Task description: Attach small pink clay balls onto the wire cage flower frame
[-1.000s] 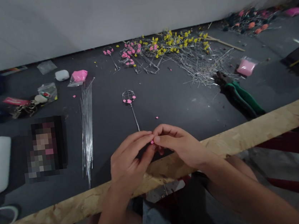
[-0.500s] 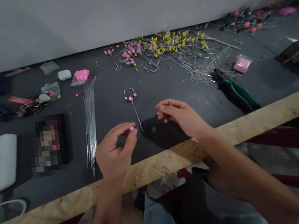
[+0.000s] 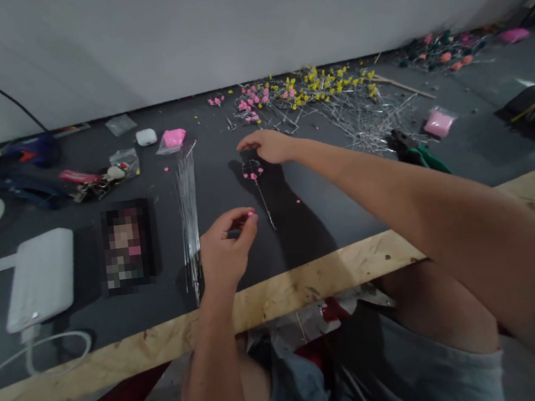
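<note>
My left hand [image 3: 227, 247] hovers near the table's front edge and pinches a tiny pink bead [image 3: 251, 214] between thumb and forefinger. My right hand [image 3: 266, 146] is stretched forward over the dark tabletop, fingers curled downward just above the head of a small wire cage piece [image 3: 253, 170] with pink beads on it. The piece's thin stem runs back toward me. Whether the right hand touches it is unclear. A loose pink bead [image 3: 298, 201] lies to the right of the stem.
A bundle of straight wires [image 3: 187, 203] lies left of my left hand. Behind are a heap of wire stems with pink and yellow beads [image 3: 313, 89], green-handled pliers [image 3: 414, 151], pink bead bags [image 3: 437, 122] [image 3: 172, 138], a white power bank [image 3: 39, 278] and a wooden table edge [image 3: 306, 283].
My hands were together at a pink bead and have parted. The right hand reached forward to the wire cage piece. The left hand kept the bead. The view shifted left.
</note>
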A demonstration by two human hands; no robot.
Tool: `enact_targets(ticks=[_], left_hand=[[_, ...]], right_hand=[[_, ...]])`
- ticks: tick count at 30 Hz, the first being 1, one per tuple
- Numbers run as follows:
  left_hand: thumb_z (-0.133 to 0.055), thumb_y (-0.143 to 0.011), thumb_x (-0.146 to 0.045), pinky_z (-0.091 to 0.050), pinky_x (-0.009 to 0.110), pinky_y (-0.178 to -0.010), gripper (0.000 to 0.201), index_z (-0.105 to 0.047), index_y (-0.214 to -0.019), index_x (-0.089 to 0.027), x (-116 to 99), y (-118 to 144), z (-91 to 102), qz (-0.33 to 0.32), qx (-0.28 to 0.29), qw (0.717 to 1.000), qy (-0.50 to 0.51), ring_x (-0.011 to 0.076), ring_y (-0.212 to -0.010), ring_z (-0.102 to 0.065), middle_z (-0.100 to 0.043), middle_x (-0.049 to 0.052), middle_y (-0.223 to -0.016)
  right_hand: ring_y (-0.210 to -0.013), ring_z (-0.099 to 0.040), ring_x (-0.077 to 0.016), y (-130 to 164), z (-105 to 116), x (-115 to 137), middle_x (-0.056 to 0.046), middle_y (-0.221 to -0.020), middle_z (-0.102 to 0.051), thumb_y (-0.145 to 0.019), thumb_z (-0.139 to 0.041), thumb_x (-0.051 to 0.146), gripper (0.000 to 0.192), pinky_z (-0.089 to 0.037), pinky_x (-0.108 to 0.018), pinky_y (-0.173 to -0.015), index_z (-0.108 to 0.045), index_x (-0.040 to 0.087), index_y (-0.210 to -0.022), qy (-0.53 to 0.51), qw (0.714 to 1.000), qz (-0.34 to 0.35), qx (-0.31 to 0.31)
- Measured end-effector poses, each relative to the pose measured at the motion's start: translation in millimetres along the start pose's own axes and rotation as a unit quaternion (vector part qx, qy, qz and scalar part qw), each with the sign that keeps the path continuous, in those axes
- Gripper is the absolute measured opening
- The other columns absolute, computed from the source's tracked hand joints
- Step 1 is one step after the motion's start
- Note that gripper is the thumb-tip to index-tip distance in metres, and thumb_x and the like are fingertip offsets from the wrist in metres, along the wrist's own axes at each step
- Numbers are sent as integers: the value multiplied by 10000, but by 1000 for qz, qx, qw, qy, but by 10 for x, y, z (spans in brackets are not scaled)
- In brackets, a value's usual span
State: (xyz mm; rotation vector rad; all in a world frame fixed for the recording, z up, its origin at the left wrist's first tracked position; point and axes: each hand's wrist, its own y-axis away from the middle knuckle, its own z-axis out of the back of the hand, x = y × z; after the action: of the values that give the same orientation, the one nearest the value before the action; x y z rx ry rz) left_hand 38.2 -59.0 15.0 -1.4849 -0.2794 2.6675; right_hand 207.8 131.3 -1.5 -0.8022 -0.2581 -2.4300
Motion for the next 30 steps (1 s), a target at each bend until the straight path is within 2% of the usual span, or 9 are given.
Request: enact_targets(ticks=[5,9,11,15,24,30], left_hand=[[-566,-817,-249,-497,252,-751,127,-659,-899,-219,-97,90,-161,-90,119,989,-12,123,-806,-641,-701,3,-904],[-522,-836,-202,-489,288,-761,135,-635,-908,-222,-128,106,-315,-119,241,962,-48,146,-851,-633,-691,0,-930],[-515,-836,-194,-483,309,-772,135,-629,-906,-217,-117,85,-343,-125,260,954,-76,160,-857,-626,-686,8,-929],[-498,-843,-219,-476,312,-752,139,-626,-898,-224,-42,22,-277,-116,228,960,-113,168,-847,-621,-678,17,-923],[-553,-795,-331,-466,313,-697,177,-662,-865,-210,249,-107,69,-27,90,976,-196,194,-761,-631,-695,52,-839],[-559,-795,-358,-462,330,-705,197,-675,-865,-215,212,-101,-38,-29,63,982,-178,210,-760,-637,-703,59,-836]], right_hand=[[-1108,-514,-222,-193,10,69,-67,-1192,-606,-660,-385,-74,605,-347,-331,-961,-637,166,-1155,117,985,83,97],[-1096,-504,-242,-182,45,89,-85,-1202,-583,-676,-427,-40,565,-334,-361,-954,-646,198,-1140,166,972,85,140],[-1082,-505,-243,-147,67,69,-94,-1178,-585,-698,-430,-13,554,-340,-362,-938,-624,202,-1170,173,971,74,144],[-1015,-534,-232,-8,116,31,-120,-1122,-598,-728,-431,21,517,-365,-338,-895,-603,166,-1193,180,973,38,137],[-857,-559,-189,583,246,113,-99,-999,-651,-752,-482,104,416,-395,-263,-723,-613,130,-1146,144,977,1,156],[-720,-560,-145,960,181,274,-70,-875,-674,-772,-491,142,370,-366,-235,-625,-617,103,-1118,71,987,-49,135]])
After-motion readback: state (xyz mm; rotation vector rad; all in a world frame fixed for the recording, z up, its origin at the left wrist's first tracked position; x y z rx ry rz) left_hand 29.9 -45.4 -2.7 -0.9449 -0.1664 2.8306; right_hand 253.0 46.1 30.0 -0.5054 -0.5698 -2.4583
